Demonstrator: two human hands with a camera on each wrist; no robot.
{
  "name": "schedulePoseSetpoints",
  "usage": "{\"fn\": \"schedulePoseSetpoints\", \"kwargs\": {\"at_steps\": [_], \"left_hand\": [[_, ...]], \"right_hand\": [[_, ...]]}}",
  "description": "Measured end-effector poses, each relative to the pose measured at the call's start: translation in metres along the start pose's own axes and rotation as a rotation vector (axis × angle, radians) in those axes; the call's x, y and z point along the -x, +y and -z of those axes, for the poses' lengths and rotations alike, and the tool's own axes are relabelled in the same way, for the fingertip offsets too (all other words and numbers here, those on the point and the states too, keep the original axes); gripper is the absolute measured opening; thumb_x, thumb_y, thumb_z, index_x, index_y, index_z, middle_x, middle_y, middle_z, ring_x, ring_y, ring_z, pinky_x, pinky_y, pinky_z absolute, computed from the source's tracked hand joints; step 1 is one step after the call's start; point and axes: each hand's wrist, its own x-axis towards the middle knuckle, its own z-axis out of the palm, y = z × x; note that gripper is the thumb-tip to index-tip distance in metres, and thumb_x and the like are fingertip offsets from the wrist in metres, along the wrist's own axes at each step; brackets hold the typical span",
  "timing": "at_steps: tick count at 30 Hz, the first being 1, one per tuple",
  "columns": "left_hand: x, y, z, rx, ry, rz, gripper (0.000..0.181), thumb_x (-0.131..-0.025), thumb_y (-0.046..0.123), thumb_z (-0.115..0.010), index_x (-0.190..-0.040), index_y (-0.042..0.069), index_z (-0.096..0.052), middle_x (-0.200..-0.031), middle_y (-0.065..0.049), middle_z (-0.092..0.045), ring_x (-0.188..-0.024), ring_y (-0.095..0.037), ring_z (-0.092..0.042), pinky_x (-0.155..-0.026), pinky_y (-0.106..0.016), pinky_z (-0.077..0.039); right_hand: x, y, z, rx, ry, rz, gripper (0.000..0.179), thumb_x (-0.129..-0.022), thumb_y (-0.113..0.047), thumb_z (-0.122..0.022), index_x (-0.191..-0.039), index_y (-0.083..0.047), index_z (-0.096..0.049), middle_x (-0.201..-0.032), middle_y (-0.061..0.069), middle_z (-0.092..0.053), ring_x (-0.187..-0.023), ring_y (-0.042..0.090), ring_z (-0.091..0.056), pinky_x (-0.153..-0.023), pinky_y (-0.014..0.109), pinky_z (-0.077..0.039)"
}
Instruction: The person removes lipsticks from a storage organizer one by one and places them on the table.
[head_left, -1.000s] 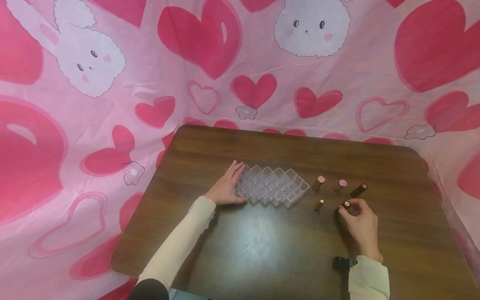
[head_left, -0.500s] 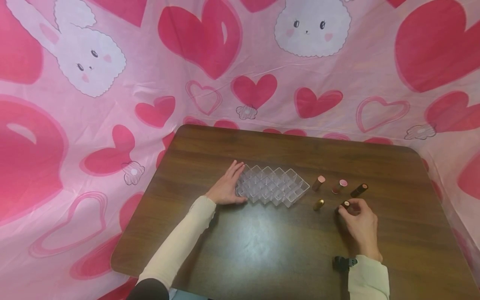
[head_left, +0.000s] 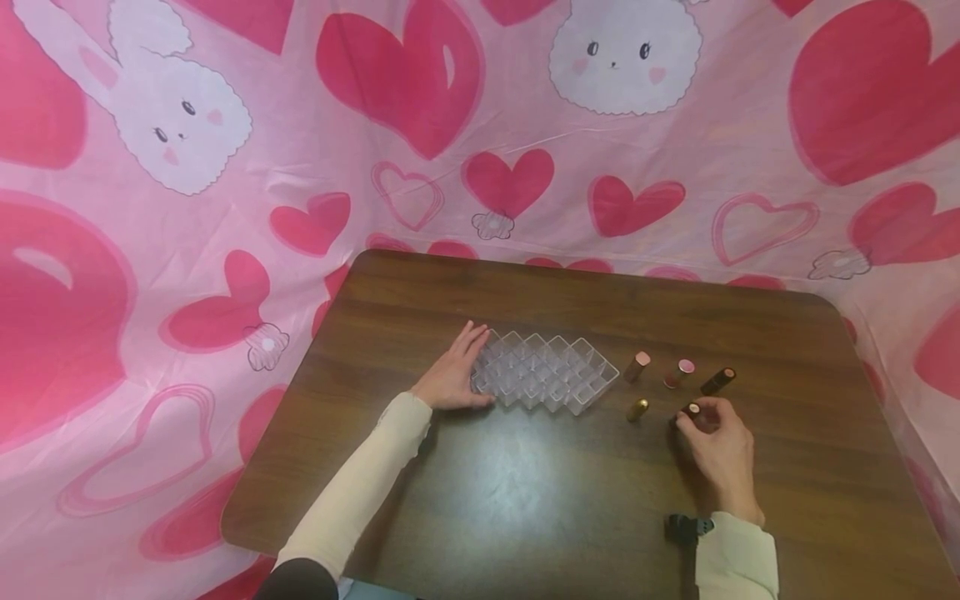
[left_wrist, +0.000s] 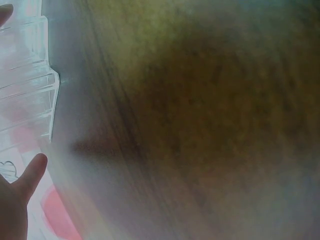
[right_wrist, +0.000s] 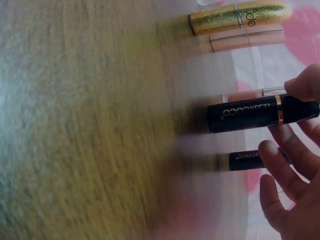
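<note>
A clear plastic lipstick organizer (head_left: 543, 372) with diamond-shaped compartments lies on the brown table. At its left end is my left hand (head_left: 450, 377), fingers and thumb spread along opposite sides. In the left wrist view the thumb (left_wrist: 33, 172) shows just off the organizer's corner. To the right, my right hand (head_left: 724, 454) pinches the upper part of an upright black lipstick (right_wrist: 245, 116) with a gold ring. Close by stand a gold lipstick (head_left: 637, 409), a pinkish lipstick (head_left: 637, 367), a pink-topped lipstick (head_left: 679, 373) and another black lipstick (head_left: 718, 381).
The dark wooden table (head_left: 510, 492) has rounded corners. A pink heart-patterned cloth (head_left: 525, 108) hangs behind it and along both sides. A small black device (head_left: 686, 527) sits on the right wrist.
Hardly anything differs. The black lipstick's top and the right hand's fingers have shifted very slightly; the left hand and organizer keep their places.
</note>
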Motion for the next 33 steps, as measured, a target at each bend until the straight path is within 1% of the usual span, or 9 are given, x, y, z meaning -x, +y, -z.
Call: {"fn": "schedulePoseSetpoints", "kwargs": {"at_steps": [5, 8, 11, 15, 22, 27, 33], "left_hand": [[-0.0002, -0.0002, -0.0001, 0.002, -0.002, -0.002, 0.114, -0.058, 0.057, -0.072, -0.145, 0.019, -0.009, -0.151, 0.005, -0.005, -0.139, -0.011, 0.009, -0.105, -0.041, -0.028], [-0.0004, 0.0000, 0.0003, 0.000, -0.005, -0.004, 0.114, -0.058, 0.057, -0.072, -0.145, 0.019, -0.009, -0.151, 0.005, -0.005, -0.139, -0.012, 0.009, -0.106, -0.041, -0.028], [-0.0002, 0.0002, 0.0011, 0.001, -0.005, -0.013, 0.114, -0.058, 0.057, -0.071, -0.145, 0.018, -0.008, -0.151, 0.002, -0.006, -0.139, -0.013, 0.008, -0.105, -0.042, -0.029], [-0.0004, 0.0003, 0.0011, -0.001, -0.001, -0.021, 0.114, -0.058, 0.057, -0.071, -0.145, 0.017, -0.009, -0.151, 0.000, -0.008, -0.139, -0.014, 0.008, -0.105, -0.043, -0.029], [-0.0011, -0.0004, 0.0001, -0.003, 0.002, -0.013, 0.114, -0.058, 0.057, -0.071, -0.145, 0.018, -0.010, -0.151, 0.005, -0.005, -0.139, -0.014, 0.007, -0.105, -0.042, -0.029], [-0.0011, -0.0008, -0.0001, 0.000, 0.006, -0.011, 0.113, -0.058, 0.057, -0.071, -0.145, 0.017, -0.011, -0.151, 0.006, -0.004, -0.139, -0.013, 0.007, -0.105, -0.042, -0.028], [-0.0001, -0.0011, -0.0012, 0.000, 0.010, -0.009, 0.113, -0.058, 0.058, -0.071, -0.145, 0.016, -0.012, -0.151, 0.007, -0.004, -0.139, -0.011, 0.008, -0.105, -0.042, -0.029]], "right_hand": [[0.0007, -0.0007, -0.0002, -0.011, 0.003, -0.002, 0.041, -0.083, -0.036, -0.057, -0.113, -0.008, -0.051, -0.109, 0.020, -0.057, -0.097, 0.033, -0.053, -0.075, 0.043, -0.038], [0.0004, -0.0006, -0.0003, -0.009, 0.008, 0.001, 0.041, -0.083, -0.036, -0.057, -0.112, -0.008, -0.051, -0.109, 0.020, -0.057, -0.096, 0.033, -0.054, -0.074, 0.041, -0.038], [0.0000, -0.0006, -0.0002, -0.007, 0.020, 0.006, 0.039, -0.083, -0.034, -0.058, -0.111, -0.008, -0.052, -0.106, 0.019, -0.058, -0.094, 0.032, -0.055, -0.073, 0.039, -0.037], [-0.0001, -0.0011, 0.0004, -0.009, 0.010, 0.006, 0.040, -0.083, -0.035, -0.057, -0.112, -0.008, -0.052, -0.108, 0.018, -0.057, -0.096, 0.032, -0.054, -0.074, 0.040, -0.037], [-0.0006, -0.0001, 0.0017, -0.016, -0.016, 0.015, 0.043, -0.084, -0.038, -0.056, -0.116, -0.009, -0.050, -0.111, 0.018, -0.056, -0.101, 0.033, -0.050, -0.078, 0.046, -0.039], [-0.0004, 0.0002, 0.0019, -0.016, -0.020, 0.024, 0.045, -0.084, -0.038, -0.057, -0.116, -0.009, -0.050, -0.111, 0.018, -0.056, -0.101, 0.033, -0.050, -0.079, 0.046, -0.039], [0.0013, -0.0016, 0.0017, -0.015, -0.014, 0.015, 0.045, -0.084, -0.038, -0.057, -0.116, -0.007, -0.051, -0.110, 0.018, -0.056, -0.100, 0.032, -0.051, -0.078, 0.045, -0.039]]}}
